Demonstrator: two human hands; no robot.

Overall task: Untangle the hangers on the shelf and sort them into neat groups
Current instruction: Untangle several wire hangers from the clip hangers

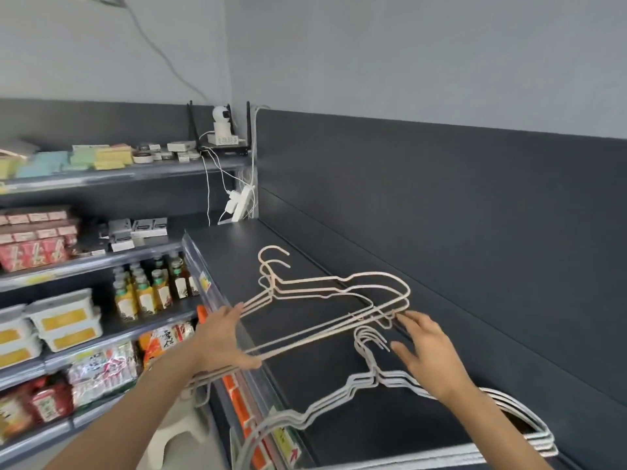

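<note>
A stack of pale pink wire hangers (325,286) lies on the dark shelf (237,259), hooks pointing away from me. My left hand (224,337) grips their left ends at the shelf's front edge. My right hand (427,351) has its fingers spread, the fingertips touching the pink stack's right corner. A second stack of grey-white hangers (383,385) lies nearer to me on the same shelf, hooks up toward the pink ones and partly under my right wrist.
The shelf's dark back panel (441,215) rises on the right. To the left stand shelves of bottles (152,290), boxes and snack packets. A router and a small camera (222,130) sit in the far corner with white cables hanging down.
</note>
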